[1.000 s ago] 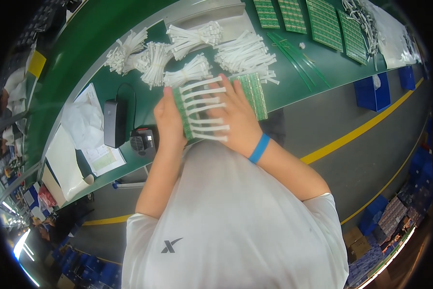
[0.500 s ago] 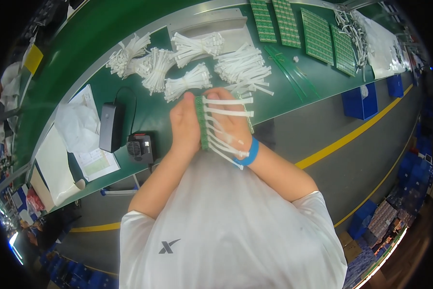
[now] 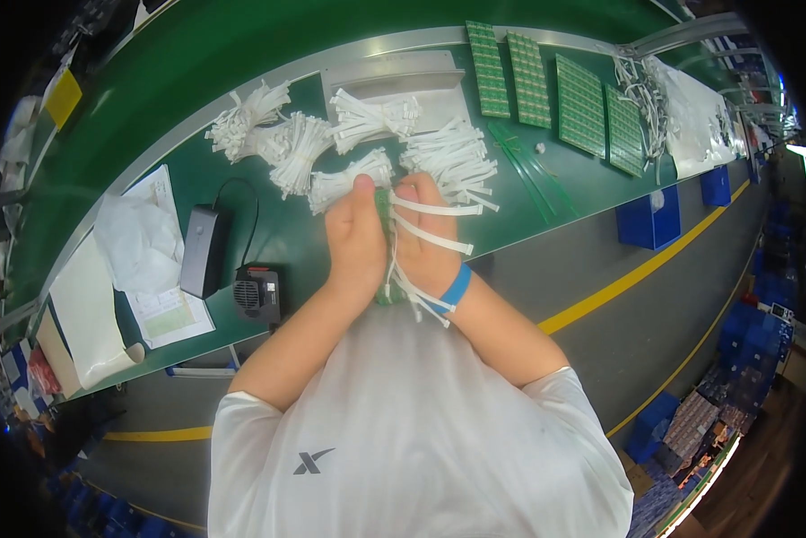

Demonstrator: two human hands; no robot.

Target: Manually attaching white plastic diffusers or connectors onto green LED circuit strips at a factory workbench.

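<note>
In the head view, the green circuit board (image 3: 383,208) you showed ribbon-side up a second ago now stands nearly edge-on, its white ribbons (image 3: 448,243) drooping rightward over your wristband (image 3: 454,289), so its connection row is hard to check. Your left hand (image 3: 355,247) grasps its left side, thumb at the far end; your right hand (image 3: 431,255) lies against the other, its clamping impossible to tell, over the near edge of the worktop (image 3: 300,247).
</note>
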